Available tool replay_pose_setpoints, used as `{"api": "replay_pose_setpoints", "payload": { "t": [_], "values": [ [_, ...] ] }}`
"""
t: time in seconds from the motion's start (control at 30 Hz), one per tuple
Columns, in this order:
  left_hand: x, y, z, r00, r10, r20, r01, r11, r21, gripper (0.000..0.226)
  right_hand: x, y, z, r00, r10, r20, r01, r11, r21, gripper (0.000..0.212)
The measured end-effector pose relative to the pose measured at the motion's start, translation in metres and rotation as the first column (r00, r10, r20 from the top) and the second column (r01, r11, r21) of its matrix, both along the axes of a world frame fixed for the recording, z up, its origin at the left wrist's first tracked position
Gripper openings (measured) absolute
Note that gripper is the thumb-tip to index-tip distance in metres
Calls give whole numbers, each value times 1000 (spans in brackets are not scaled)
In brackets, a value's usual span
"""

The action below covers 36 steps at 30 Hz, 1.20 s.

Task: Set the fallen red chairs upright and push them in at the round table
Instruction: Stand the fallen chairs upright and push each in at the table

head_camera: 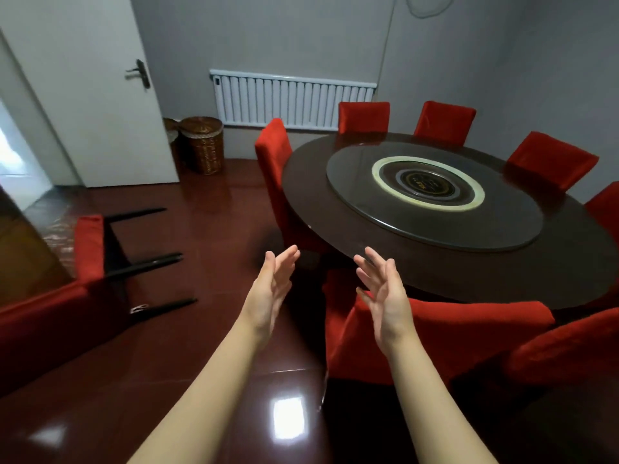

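Observation:
A red chair [67, 306] lies on its side on the floor at the left, its black legs [147, 262] pointing right. The dark round table [335, 229] with a glass turntable [435, 202] fills the right half. Several red chairs stand upright around it. One upright chair [469, 333] stands at the near edge, just beyond my hands. My left hand [271, 293] and my right hand [385, 296] are held out in the air, palms facing each other, fingers straight. Neither hand touches anything.
A white door [90, 95] stands ajar at the back left, with two wicker baskets [204, 145] beside it. A white radiator [291, 102] hangs on the far wall. Glossy red floor [217, 229] lies between the fallen chair and the table.

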<state>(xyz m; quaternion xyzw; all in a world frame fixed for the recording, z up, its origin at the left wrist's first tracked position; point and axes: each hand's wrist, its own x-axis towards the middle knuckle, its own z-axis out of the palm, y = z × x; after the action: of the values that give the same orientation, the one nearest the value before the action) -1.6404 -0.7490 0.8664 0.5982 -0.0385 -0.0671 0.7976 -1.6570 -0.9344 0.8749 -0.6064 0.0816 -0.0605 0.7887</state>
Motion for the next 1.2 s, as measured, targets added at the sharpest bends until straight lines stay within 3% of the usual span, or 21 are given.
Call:
{"api": "replay_pose_setpoints", "payload": {
  "t": [0.23, 0.5, 0.87, 1.2],
  "values": [
    [-55, 208, 20, 971, 237, 34, -232, 968, -100, 63, -4, 202, 5, 966, 256, 35, -259, 961, 99, 48],
    [-137, 402, 14, 834, 547, 73, -540, 836, -100, 66, -26, 422, 4, 825, 559, 80, -565, 815, 129, 55],
    [-211, 545, 3, 614, 787, 69, -767, 615, -182, 63, -46, 606, -11, 585, 809, 52, -808, 577, 122, 58],
    [-139, 657, -40, 535, 843, -50, -831, 515, -211, 61, 35, 744, -48, 483, 876, -8, -865, 479, 148, 51]
  ]
}}
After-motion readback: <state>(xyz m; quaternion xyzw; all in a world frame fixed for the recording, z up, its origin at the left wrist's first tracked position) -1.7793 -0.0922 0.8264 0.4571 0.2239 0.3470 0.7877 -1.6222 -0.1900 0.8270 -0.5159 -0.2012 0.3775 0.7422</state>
